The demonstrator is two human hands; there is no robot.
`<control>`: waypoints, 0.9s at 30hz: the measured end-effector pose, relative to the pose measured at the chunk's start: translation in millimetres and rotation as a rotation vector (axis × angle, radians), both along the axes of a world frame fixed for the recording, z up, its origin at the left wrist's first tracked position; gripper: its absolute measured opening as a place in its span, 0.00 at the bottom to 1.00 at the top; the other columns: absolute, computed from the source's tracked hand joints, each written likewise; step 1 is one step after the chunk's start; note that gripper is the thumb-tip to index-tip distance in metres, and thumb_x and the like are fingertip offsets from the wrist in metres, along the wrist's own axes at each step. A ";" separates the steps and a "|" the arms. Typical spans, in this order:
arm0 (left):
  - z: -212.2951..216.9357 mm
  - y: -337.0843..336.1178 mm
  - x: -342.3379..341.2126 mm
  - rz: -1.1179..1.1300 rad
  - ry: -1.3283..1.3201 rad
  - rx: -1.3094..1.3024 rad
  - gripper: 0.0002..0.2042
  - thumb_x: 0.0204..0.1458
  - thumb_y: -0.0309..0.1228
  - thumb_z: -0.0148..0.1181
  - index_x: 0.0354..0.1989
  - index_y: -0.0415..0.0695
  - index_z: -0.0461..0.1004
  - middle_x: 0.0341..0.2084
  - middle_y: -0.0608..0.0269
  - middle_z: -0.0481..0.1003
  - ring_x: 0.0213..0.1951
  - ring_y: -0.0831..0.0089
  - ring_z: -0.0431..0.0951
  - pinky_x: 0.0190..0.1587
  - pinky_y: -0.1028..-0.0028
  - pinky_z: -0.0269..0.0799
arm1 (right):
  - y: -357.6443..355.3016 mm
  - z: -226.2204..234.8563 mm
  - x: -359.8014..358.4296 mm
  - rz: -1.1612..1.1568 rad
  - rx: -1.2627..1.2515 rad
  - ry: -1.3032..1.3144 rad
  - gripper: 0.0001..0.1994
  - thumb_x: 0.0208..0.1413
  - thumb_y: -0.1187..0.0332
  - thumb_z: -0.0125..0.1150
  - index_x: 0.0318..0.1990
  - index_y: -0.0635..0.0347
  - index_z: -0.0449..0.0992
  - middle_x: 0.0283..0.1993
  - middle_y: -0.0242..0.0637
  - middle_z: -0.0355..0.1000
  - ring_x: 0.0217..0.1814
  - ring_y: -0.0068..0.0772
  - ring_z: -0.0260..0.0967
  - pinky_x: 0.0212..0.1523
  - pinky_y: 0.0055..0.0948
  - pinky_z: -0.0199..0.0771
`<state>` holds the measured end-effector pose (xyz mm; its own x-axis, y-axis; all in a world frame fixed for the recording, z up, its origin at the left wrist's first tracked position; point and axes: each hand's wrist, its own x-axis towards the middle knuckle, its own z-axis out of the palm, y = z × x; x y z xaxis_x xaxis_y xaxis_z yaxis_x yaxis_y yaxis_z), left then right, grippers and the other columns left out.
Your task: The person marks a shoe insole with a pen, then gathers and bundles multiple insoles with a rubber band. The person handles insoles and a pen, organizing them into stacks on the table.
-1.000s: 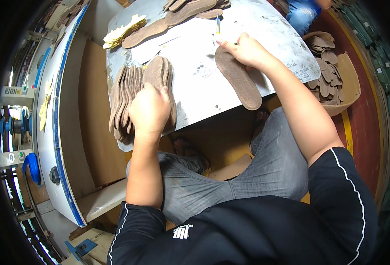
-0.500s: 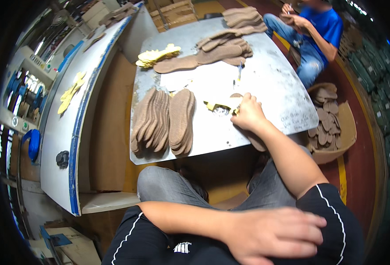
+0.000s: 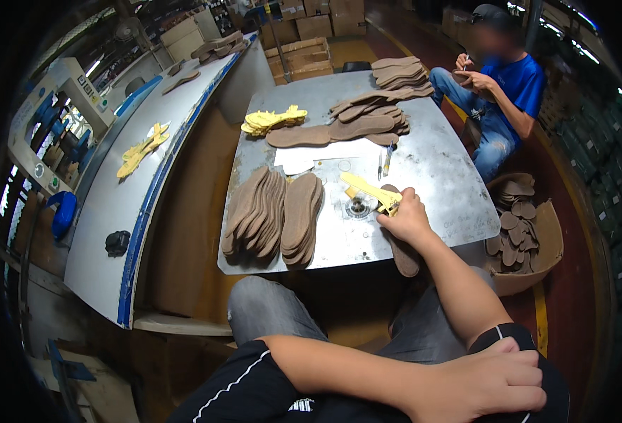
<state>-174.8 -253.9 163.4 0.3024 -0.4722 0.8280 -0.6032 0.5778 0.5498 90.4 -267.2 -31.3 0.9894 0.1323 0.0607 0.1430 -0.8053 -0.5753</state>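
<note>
Brown and fibrous-looking, one insole (image 3: 404, 257) is lying under the right hand (image 3: 406, 215), jutting past the table (image 3: 459, 225)'s near edge, while one slender yellow piece (image 3: 368, 188) is resting across its far end. That hand is pinching the yellow piece's near end between thumb and fingers. The left hand (image 3: 490, 384) is bending its fingers inward before the right sleeve (image 3: 507, 333); its underside is hidden, so I cannot tell whether it is holding anything. One insole is being handled, and two near stacks, one fanned (image 3: 254, 215) and one squared (image 3: 300, 218), are standing beside it; which are finished, the view is not showing. Farther out, two pens (image 3: 388, 159), one yellow bundle (image 3: 272, 120) and heaped insoles (image 3: 367, 125), too overlapped for counting, are lying about. One carton (image 3: 545, 257) is holding more insoles, and one co-worker (image 3: 512, 88) is sitting nearby.
</note>
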 end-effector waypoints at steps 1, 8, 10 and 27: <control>-0.7 2.6 0.5 -0.015 0.008 0.011 0.37 0.63 0.68 0.68 0.60 0.43 0.82 0.43 0.54 0.77 0.47 0.49 0.75 0.47 0.51 0.66 | -1.1 3.0 0.8 -0.018 0.002 -0.002 0.43 0.49 0.52 0.86 0.62 0.74 0.70 0.59 0.68 0.78 0.64 0.68 0.80 0.68 0.53 0.83; -4.5 -5.4 -5.4 0.017 0.123 -0.084 0.39 0.62 0.67 0.72 0.59 0.37 0.80 0.49 0.48 0.79 0.52 0.43 0.78 0.53 0.49 0.71 | -0.1 7.6 0.1 0.076 0.071 -0.002 0.46 0.49 0.52 0.87 0.65 0.73 0.65 0.63 0.68 0.74 0.68 0.69 0.75 0.71 0.57 0.79; -3.0 -8.8 -9.1 0.039 0.170 -0.084 0.41 0.61 0.68 0.72 0.60 0.36 0.79 0.52 0.46 0.79 0.54 0.42 0.78 0.56 0.49 0.72 | 2.2 4.8 0.2 0.066 0.027 0.006 0.46 0.50 0.51 0.87 0.66 0.73 0.65 0.63 0.67 0.74 0.68 0.69 0.74 0.71 0.58 0.79; -18.6 13.4 5.7 0.046 0.071 0.003 0.45 0.62 0.72 0.68 0.64 0.36 0.81 0.64 0.39 0.76 0.62 0.39 0.76 0.66 0.44 0.66 | 12.7 -0.7 -1.6 0.065 0.062 -0.059 0.46 0.49 0.52 0.87 0.68 0.68 0.67 0.65 0.62 0.74 0.69 0.64 0.72 0.73 0.54 0.76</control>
